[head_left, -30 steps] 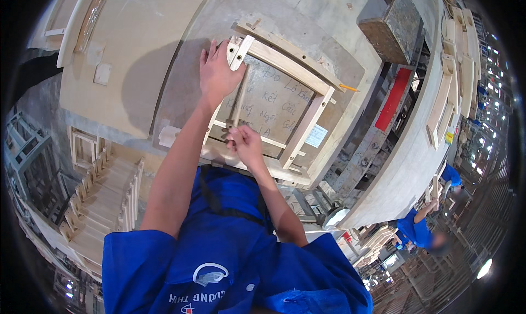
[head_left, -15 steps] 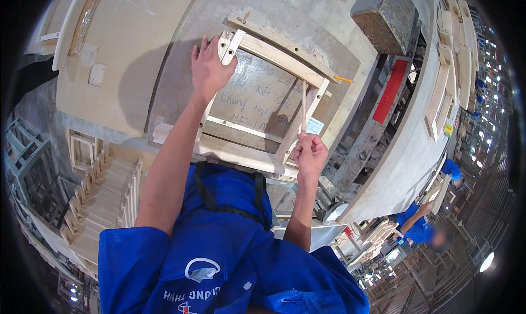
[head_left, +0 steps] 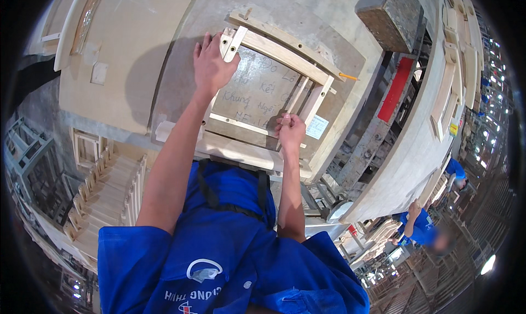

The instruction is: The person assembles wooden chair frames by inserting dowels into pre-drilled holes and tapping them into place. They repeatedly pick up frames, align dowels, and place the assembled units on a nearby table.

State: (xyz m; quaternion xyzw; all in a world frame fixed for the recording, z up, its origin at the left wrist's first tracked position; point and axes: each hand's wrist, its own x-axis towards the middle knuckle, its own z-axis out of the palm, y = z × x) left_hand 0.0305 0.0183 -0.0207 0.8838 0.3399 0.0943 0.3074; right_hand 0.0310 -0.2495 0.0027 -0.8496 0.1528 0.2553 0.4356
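A pale wooden frame [head_left: 285, 55] with four-sided rails and bolt holes lies on the marked board [head_left: 183, 76]. My left hand [head_left: 213, 67] grips its far left corner, thumb on the inner side and fingers over the outside. In my right hand [head_left: 290, 130] a thin wooden stick [head_left: 297, 96] is pinched between closed fingers. The stick slants across the frame's opening, its far end by the far right corner. That hand hovers over the near right part of the frame and hides some of the right rail.
Beyond the frame lies a wooden strip [head_left: 274, 30] with holes, and a yellow pencil [head_left: 349, 77] sits by its right end. A worn metal block [head_left: 390, 18] and a red strip [head_left: 395, 89] are at right. Slatted wooden parts [head_left: 104, 191] stand lower left. A co-worker [head_left: 419, 226] is at lower right.
My right hand has moved left from the right rail to over the opening, swinging the stick's near end left. My left hand stays on the corner.
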